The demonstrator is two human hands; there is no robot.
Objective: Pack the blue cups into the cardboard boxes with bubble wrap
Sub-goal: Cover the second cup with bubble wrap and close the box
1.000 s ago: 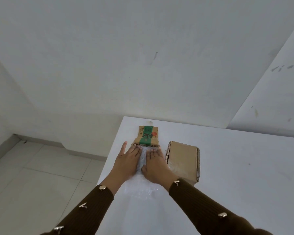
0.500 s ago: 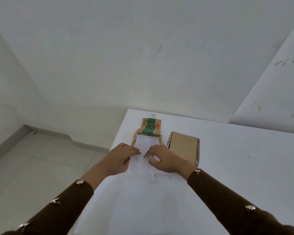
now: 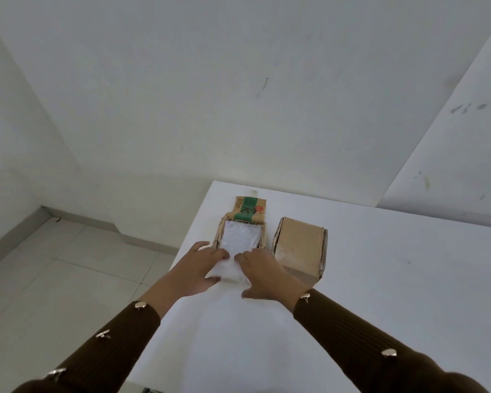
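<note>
An open cardboard box (image 3: 217, 236) with a green-printed flap (image 3: 249, 209) folded back sits near the table's left edge. White bubble wrap (image 3: 240, 236) fills the box and spills out over its near side. My left hand (image 3: 197, 268) and my right hand (image 3: 262, 272) press down on the near part of the wrap, fingertips almost meeting. No blue cup is visible; the wrap hides the box's inside. A second cardboard box (image 3: 301, 245), shut, stands just right of the first.
The white table (image 3: 394, 293) extends to the right and toward me. Its left edge runs just beside my left wrist, with tiled floor (image 3: 54, 273) below. White walls stand behind the table.
Both hands slid back toward me from inside the box, uncovering the bubble wrap in it. They now rest on the wrap at the box's near edge.
</note>
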